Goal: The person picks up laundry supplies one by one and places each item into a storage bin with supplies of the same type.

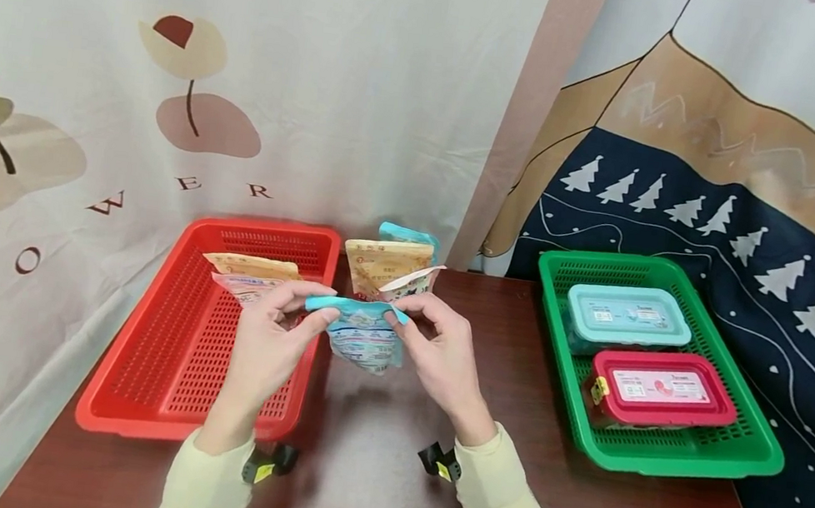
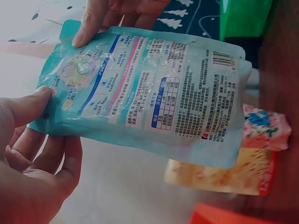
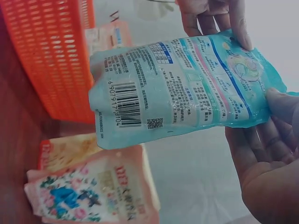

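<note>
A light-blue printed pouch [image 1: 368,337] hangs in front of me, held at its top edge by both hands. My left hand [image 1: 277,336] pinches the left corner between thumb and fingers, and my right hand [image 1: 442,350] pinches the right corner. In the left wrist view the pouch [image 2: 154,88] shows its back, with a small usage table and lines of text. The right wrist view shows the same side of the pouch [image 3: 173,88], with a large barcode and a square code. Its front faces away and is hidden.
Behind the pouch stand a tan packet [image 1: 384,261], a floral packet [image 3: 88,191] and a blue-topped one [image 1: 410,234]. A red basket [image 1: 113,388] at left holds tan and pink packets [image 1: 255,268]. At right, a green basket [image 1: 655,462] contains blue-lidded [image 1: 628,308] and red-lidded [image 1: 656,387] boxes.
</note>
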The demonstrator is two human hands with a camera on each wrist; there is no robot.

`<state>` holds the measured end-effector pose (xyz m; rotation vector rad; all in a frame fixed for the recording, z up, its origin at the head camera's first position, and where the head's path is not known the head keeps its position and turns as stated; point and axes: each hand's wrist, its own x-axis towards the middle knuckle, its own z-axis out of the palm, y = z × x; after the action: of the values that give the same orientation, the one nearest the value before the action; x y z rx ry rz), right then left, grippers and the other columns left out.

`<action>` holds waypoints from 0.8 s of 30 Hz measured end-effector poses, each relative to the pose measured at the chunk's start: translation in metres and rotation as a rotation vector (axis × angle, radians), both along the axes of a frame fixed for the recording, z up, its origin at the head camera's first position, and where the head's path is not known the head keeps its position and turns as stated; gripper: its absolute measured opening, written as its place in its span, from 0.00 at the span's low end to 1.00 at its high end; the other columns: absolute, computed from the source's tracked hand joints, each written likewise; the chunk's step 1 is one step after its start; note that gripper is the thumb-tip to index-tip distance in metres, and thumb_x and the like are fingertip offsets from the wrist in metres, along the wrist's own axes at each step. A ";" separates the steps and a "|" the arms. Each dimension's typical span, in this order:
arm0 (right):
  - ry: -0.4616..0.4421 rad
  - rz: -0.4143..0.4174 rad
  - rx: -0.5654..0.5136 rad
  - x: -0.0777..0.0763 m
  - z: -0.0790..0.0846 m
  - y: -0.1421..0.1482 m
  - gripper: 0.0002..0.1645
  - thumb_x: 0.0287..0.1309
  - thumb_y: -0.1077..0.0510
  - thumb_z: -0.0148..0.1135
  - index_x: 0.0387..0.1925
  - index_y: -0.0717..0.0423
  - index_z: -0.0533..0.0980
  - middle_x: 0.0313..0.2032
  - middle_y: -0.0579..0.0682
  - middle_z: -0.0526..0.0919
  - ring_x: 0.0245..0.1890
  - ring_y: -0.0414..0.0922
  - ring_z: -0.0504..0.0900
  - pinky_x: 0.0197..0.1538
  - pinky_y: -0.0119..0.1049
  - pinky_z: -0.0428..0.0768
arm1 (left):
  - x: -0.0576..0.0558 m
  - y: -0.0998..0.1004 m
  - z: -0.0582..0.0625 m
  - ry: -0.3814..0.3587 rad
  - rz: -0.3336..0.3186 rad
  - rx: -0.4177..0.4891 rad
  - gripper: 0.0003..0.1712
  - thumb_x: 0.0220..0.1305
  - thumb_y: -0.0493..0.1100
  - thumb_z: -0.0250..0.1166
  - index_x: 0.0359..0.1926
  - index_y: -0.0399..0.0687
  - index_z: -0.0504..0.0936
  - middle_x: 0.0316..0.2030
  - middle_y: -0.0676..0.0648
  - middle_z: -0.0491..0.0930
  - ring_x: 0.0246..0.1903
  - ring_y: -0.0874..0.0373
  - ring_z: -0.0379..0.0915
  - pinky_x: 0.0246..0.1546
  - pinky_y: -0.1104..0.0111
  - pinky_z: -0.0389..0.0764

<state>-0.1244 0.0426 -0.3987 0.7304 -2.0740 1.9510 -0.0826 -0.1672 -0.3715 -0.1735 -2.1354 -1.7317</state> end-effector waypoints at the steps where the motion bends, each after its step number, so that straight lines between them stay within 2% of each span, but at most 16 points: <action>1: 0.006 0.003 -0.002 0.000 0.002 -0.002 0.06 0.64 0.64 0.71 0.43 0.56 0.86 0.42 0.49 0.88 0.39 0.44 0.84 0.44 0.34 0.84 | 0.001 -0.002 0.003 0.005 -0.001 0.001 0.12 0.62 0.30 0.73 0.47 0.36 0.86 0.37 0.49 0.89 0.31 0.60 0.80 0.30 0.75 0.78; 5: 0.033 0.002 0.004 -0.001 0.012 -0.009 0.06 0.64 0.65 0.71 0.43 0.57 0.86 0.41 0.49 0.87 0.38 0.43 0.84 0.43 0.35 0.85 | 0.003 -0.009 0.014 0.024 0.021 -0.021 0.12 0.62 0.29 0.73 0.47 0.37 0.87 0.36 0.54 0.89 0.31 0.61 0.82 0.31 0.76 0.81; 9: 0.064 0.003 0.003 -0.003 0.021 -0.018 0.06 0.64 0.65 0.70 0.42 0.58 0.85 0.40 0.49 0.87 0.37 0.42 0.85 0.43 0.38 0.87 | 0.005 -0.014 0.023 0.051 0.046 -0.019 0.13 0.61 0.27 0.72 0.47 0.36 0.87 0.36 0.53 0.89 0.28 0.61 0.81 0.30 0.75 0.82; 15: 0.093 0.014 -0.012 -0.006 0.032 -0.029 0.06 0.64 0.66 0.69 0.42 0.60 0.85 0.39 0.51 0.88 0.37 0.41 0.86 0.42 0.39 0.87 | 0.006 -0.020 0.034 0.055 0.047 0.052 0.14 0.61 0.25 0.71 0.49 0.29 0.84 0.36 0.49 0.89 0.27 0.60 0.83 0.27 0.73 0.84; 19: 0.081 0.028 -0.035 -0.006 0.036 -0.039 0.06 0.65 0.65 0.69 0.42 0.59 0.85 0.39 0.51 0.88 0.37 0.41 0.85 0.42 0.38 0.86 | 0.007 -0.028 0.037 0.068 0.063 0.064 0.15 0.61 0.26 0.72 0.49 0.29 0.85 0.36 0.48 0.89 0.27 0.58 0.83 0.26 0.73 0.84; 24: 0.027 0.054 -0.083 -0.004 0.041 -0.060 0.06 0.67 0.62 0.68 0.44 0.59 0.85 0.41 0.51 0.87 0.37 0.40 0.85 0.43 0.38 0.86 | 0.006 -0.039 0.041 0.093 0.134 0.085 0.15 0.62 0.27 0.72 0.51 0.32 0.85 0.37 0.48 0.89 0.31 0.57 0.83 0.31 0.75 0.83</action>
<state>-0.1283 -0.0173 -0.3577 0.7981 -1.9646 2.0306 -0.0761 -0.2064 -0.3304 -0.0839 -1.9575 -1.6990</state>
